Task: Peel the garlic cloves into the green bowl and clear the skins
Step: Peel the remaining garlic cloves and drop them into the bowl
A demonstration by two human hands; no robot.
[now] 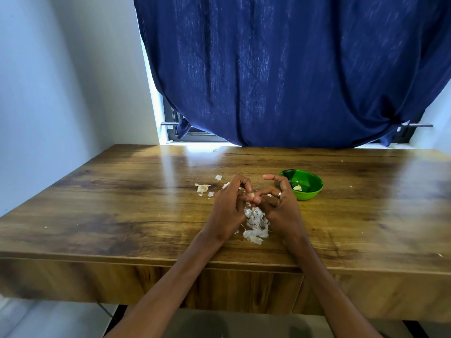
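Pinching one garlic clove (252,195) just left of the green bowl (308,191), both the left hand (229,208) and right hand (278,203) gripped it; slippery skin could make it pop out.

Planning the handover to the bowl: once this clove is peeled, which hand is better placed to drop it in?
The right hand, probably: the green bowl sits just beyond it on the right, while the left hand is farther off. Both pinch the clove.

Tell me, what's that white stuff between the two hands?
In the head view, a pile of garlic skins lies on the wooden table between the left hand and right hand. Their fingertips pinch a garlic clove above it.
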